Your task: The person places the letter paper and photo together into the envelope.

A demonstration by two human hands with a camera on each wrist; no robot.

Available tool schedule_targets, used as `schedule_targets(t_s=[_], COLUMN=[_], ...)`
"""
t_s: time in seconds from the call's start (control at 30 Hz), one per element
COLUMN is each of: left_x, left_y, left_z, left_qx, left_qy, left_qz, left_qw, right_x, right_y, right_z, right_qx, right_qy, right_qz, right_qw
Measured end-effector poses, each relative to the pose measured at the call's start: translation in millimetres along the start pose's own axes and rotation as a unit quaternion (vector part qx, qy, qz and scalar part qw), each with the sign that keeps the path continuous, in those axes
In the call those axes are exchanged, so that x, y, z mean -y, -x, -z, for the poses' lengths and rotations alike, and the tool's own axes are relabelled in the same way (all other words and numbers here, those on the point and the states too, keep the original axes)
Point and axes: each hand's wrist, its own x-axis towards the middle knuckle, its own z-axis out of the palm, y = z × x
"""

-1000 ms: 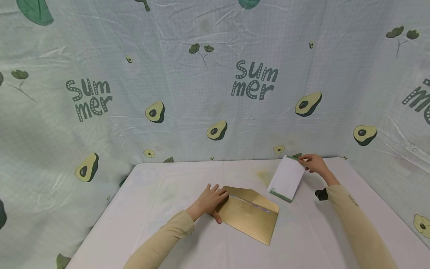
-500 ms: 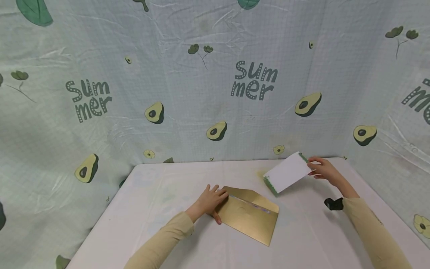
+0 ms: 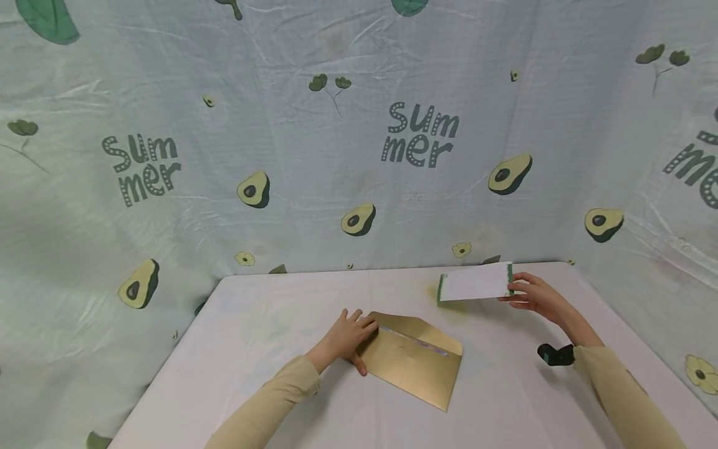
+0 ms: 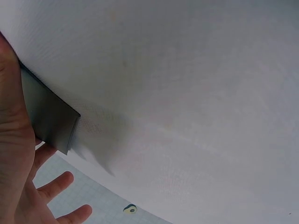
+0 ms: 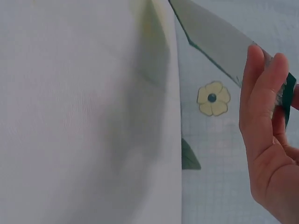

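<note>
A gold envelope [image 3: 412, 365] lies open-flapped on the white table [image 3: 269, 349]; its corner [image 4: 49, 116] shows in the left wrist view. My left hand [image 3: 344, 340] rests flat on the envelope's left end with straight fingers. My right hand [image 3: 533, 296] pinches the right end of a white card with green edges [image 3: 473, 282], held level above the table's far side. In the right wrist view the fingers [image 5: 264, 107] curl round the card's edge [image 5: 215, 37].
A cloth backdrop [image 3: 359, 143] printed with avocados and "Summer" stands behind and beside the table. A black wrist camera [image 3: 555, 354] sits on my right forearm. The table's edge [image 5: 177, 140] runs close to the backdrop.
My right hand lifted the card off the table and turned it from hanging upright to lying level, drifting slightly right. My left hand stayed on the envelope.
</note>
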Motion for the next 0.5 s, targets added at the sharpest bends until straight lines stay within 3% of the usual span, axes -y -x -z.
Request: schedule_targets(t_s=[0.2,0.37,0.5], left_x=[0.8,0.8,0.2], left_y=[-0.8,-1.0,-0.5], left_z=[0.4,0.4,1.0], left_qx=[-0.003,0.003,0.000], left_qy=[-0.006,-0.005,-0.003], left_qz=[-0.001,0.001,-0.003], left_qw=[1.0000,1.0000,1.0000], right_x=[0.0,-1.4,-2.4], right_y=[4.8,7.5,8.9], right_z=[-11.6,-25.1,-34.9], right_qx=[0.024,0.047,0.042], right_qy=[-0.049,-0.057,-0.041], right_qz=[0.013,0.017,0.007], right_qw=[0.998,0.997,0.998])
